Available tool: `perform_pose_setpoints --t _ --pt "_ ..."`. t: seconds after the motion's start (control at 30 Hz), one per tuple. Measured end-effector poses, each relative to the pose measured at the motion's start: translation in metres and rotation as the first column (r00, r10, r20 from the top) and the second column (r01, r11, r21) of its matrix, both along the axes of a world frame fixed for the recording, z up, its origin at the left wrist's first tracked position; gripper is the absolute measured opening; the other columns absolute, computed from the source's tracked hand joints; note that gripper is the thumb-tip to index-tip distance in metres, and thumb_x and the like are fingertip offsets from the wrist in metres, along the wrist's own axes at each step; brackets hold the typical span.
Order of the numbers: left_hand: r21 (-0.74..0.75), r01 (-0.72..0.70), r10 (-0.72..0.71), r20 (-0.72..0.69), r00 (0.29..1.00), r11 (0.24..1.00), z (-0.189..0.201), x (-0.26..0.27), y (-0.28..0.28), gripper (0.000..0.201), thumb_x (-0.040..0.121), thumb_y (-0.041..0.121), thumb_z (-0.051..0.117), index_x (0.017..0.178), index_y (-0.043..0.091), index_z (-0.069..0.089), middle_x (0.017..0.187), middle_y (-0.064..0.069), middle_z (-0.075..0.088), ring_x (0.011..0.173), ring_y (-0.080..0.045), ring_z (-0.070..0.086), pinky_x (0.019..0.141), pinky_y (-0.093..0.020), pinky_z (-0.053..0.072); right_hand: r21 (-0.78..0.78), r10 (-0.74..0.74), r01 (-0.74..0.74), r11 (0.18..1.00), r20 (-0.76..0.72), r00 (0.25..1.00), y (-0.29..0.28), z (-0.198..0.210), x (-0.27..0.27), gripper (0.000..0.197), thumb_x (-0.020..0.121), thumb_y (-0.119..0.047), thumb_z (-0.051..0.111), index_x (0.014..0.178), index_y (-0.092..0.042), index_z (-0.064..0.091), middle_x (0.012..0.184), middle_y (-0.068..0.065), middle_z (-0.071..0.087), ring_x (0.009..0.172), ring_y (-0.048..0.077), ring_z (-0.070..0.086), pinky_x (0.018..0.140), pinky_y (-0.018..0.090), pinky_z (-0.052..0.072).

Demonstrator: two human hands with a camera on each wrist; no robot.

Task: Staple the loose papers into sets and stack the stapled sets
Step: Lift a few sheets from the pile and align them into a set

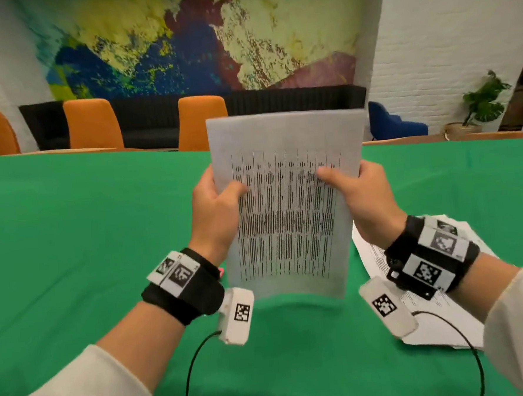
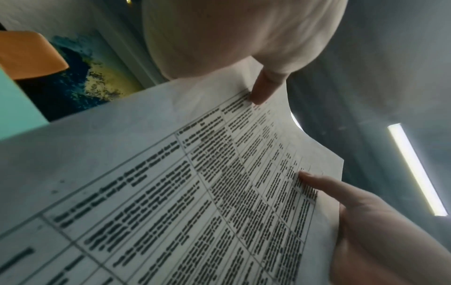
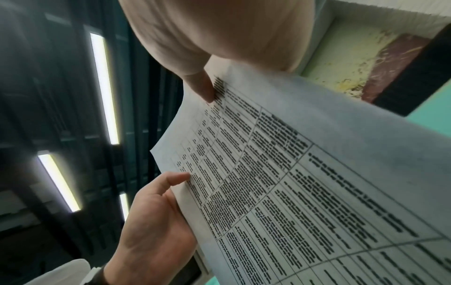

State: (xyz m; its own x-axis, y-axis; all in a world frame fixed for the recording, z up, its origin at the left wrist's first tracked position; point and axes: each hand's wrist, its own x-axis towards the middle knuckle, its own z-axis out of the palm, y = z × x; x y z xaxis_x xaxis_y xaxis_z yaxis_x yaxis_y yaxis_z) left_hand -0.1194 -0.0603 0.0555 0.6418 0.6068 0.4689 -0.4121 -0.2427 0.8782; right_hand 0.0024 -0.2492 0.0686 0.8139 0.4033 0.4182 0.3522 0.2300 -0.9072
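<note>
2 hands (image 1: pixel 215 206), 1 held paper set (image 1: pixel 285 211), 1 table pile (image 1: pixel 439 324), 3 orange chairs (image 1: pixel 92 124).

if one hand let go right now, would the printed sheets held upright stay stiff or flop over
Probably flop: the printed sheets are thin and already bow between the left hand and right hand. They look light, so one hand could likely carry them. Whether they are stapled cannot be told, so they might fan apart.

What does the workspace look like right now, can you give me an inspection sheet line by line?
Surface: green tablecloth over the table.
Job's things: held papers upright, printed table facing the person; loose papers lying at right; no stapler seen.
Clutter: nothing seen.
Grippers: left hand and right hand each pinch a side edge of the held papers.
Cables: black cables trail from both wrist units.
Surroundings: orange chairs, black sofa, painted wall, potted plant.
</note>
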Motion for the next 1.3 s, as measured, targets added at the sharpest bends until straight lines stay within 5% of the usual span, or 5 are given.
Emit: perform_pose_setpoints --t 0.5,0.77,0.93,1.13,1.3 --pt "0.019 0.001 -0.003 0.061 0.998 1.0 0.032 0.005 0.005 0.026 0.093 -0.005 0.053 0.11 0.008 0.067 0.103 -0.009 0.077 0.093 -0.025 0.075 0.076 -0.038 0.063 0.053 -0.02 0.015 0.998 0.101 0.995 0.005 0.024 0.006 0.012 0.095 -0.01 0.072 0.105 -0.017 0.073 0.105 0.007 0.079 0.097 0.025 0.077 0.087 0.044 0.063" --pt "-0.058 0.038 -0.041 -0.056 0.998 0.998 -0.015 -0.003 -0.004 0.032 0.092 0.004 0.058 0.122 0.007 0.068 0.116 -0.006 0.077 0.109 -0.026 0.073 0.1 -0.054 0.057 0.026 0.028 -0.027 0.999 -0.028 0.999 0.005 -0.013 0.001 0.013 0.094 -0.007 0.072 0.103 -0.016 0.075 0.103 0.007 0.08 0.098 0.028 0.077 0.093 0.054 0.061" --pt "-0.063 0.053 -0.054 -0.023 0.998 0.997 -0.003 0.0 -0.001 0.041 0.083 0.01 0.06 0.122 0.004 0.068 0.117 -0.008 0.077 0.11 -0.028 0.073 0.099 -0.053 0.057 0.074 0.028 -0.03 0.997 0.027 0.999 0.002 -0.005 0.002 0.016 0.094 -0.006 0.073 0.103 -0.018 0.076 0.107 0.008 0.08 0.102 0.029 0.076 0.092 0.05 0.061" --pt "-0.069 0.039 -0.052 -0.205 0.977 0.997 -0.047 -0.006 0.0 0.024 0.097 0.006 0.061 0.119 0.011 0.069 0.115 -0.003 0.077 0.109 -0.027 0.072 0.101 -0.057 0.055 -0.008 0.041 -0.041 0.999 -0.04 0.998 0.004 -0.034 0.002 0.017 0.094 -0.008 0.073 0.109 -0.017 0.075 0.107 0.004 0.08 0.103 0.024 0.076 0.099 0.052 0.058" --pt "-0.085 0.022 -0.037 -0.178 0.983 0.996 -0.042 -0.004 0.003 0.024 0.097 0.003 0.06 0.118 0.009 0.069 0.113 -0.005 0.078 0.106 -0.027 0.073 0.096 -0.053 0.058 0.001 0.076 -0.076 0.997 0.021 0.997 0.001 -0.031 0.004 0.018 0.096 -0.008 0.071 0.11 -0.017 0.075 0.11 0.005 0.08 0.104 0.025 0.076 0.092 0.045 0.061"
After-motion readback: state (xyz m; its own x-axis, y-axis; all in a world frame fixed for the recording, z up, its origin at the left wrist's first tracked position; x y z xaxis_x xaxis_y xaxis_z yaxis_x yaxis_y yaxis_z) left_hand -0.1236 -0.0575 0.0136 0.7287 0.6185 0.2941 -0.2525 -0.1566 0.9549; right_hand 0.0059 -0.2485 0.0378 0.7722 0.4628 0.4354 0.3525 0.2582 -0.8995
